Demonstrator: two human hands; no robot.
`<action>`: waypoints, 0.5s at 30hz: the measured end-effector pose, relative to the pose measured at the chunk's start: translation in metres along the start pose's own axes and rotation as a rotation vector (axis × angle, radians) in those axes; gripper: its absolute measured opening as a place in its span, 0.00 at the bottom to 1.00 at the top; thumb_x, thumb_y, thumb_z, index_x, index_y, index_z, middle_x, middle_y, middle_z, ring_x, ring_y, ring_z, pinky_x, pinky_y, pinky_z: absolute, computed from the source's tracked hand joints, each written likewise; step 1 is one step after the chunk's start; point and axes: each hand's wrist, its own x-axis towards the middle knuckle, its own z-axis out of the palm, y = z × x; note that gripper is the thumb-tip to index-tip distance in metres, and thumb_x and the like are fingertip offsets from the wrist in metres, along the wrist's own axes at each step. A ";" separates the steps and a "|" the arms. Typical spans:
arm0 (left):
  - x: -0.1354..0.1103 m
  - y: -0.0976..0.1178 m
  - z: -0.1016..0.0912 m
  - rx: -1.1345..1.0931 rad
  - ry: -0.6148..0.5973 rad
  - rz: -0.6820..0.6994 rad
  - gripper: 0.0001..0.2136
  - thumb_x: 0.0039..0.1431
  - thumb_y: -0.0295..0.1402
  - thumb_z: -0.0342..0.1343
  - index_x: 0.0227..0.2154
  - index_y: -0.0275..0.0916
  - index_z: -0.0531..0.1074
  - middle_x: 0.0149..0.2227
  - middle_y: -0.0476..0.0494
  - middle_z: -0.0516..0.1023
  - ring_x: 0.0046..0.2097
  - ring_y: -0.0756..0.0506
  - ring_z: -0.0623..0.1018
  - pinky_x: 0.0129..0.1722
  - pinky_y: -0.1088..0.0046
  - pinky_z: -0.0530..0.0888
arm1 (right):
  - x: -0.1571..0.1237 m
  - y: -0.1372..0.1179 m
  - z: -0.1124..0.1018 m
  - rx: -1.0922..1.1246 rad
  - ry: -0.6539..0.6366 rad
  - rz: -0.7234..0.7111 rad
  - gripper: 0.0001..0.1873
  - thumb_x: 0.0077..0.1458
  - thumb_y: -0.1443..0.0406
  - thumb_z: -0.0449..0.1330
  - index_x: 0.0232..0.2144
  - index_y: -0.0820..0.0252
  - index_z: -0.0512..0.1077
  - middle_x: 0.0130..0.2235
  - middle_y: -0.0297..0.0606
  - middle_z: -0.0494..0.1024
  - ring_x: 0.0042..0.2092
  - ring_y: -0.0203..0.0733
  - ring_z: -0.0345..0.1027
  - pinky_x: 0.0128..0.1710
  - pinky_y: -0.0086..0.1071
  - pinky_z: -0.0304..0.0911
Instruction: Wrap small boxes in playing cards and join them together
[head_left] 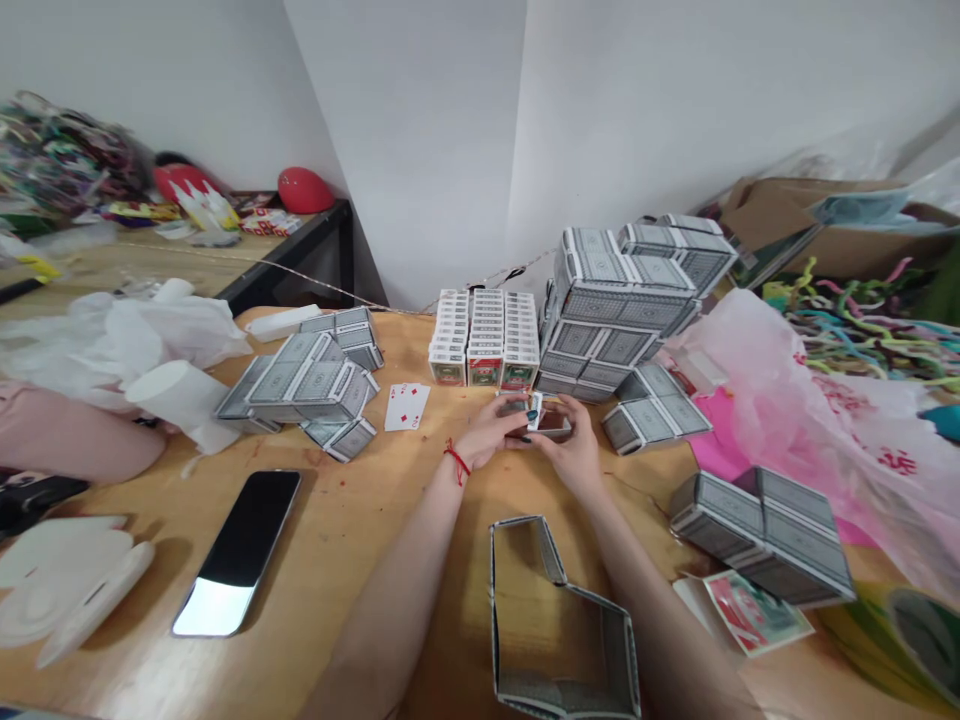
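On the wooden table (360,540), left hand (487,432) and right hand (577,450) — forearms outstretched — clasp a card deck (546,424).

you see cartons (630,290): grey lattice pattern, white borders. pack row (484,345): white-grey striped tops, red and green fronts. pack (551,425) you hold: dark brownish. card (407,407): white, red diamonds. your bracelet (456,461): red. phone (240,550): black. table (360,520): light wood grain. bag (810,400): pink.

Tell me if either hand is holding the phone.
No, the phone lies on the table while left hand and right hand hold a card pack.
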 end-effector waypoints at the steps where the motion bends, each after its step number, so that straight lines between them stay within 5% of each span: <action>1: 0.000 0.000 0.000 -0.004 0.009 0.020 0.20 0.44 0.30 0.61 0.42 0.37 0.63 0.38 0.42 0.73 0.34 0.49 0.75 0.38 0.63 0.75 | 0.001 0.004 0.000 0.007 0.015 0.025 0.37 0.31 0.62 0.68 0.46 0.56 0.60 0.41 0.40 0.71 0.43 0.45 0.66 0.43 0.40 0.62; 6: 0.003 0.000 0.002 -0.033 0.016 0.095 0.22 0.41 0.28 0.62 0.42 0.36 0.63 0.43 0.38 0.72 0.42 0.46 0.74 0.43 0.60 0.73 | 0.006 0.017 -0.003 0.076 0.065 0.132 0.32 0.31 0.61 0.68 0.42 0.59 0.64 0.35 0.38 0.72 0.37 0.42 0.68 0.42 0.40 0.63; 11: 0.005 -0.002 0.000 -0.035 0.017 0.157 0.23 0.41 0.26 0.62 0.42 0.38 0.64 0.48 0.39 0.68 0.46 0.45 0.72 0.45 0.61 0.71 | 0.007 0.011 -0.002 0.221 0.113 0.228 0.32 0.34 0.61 0.67 0.44 0.59 0.63 0.44 0.42 0.71 0.41 0.41 0.68 0.45 0.39 0.62; 15: 0.006 -0.004 -0.002 0.013 0.042 0.178 0.23 0.41 0.26 0.62 0.43 0.39 0.65 0.46 0.40 0.69 0.46 0.46 0.71 0.44 0.63 0.71 | 0.008 0.004 -0.001 0.311 0.083 0.267 0.29 0.36 0.61 0.65 0.44 0.60 0.64 0.42 0.41 0.73 0.42 0.41 0.68 0.46 0.38 0.62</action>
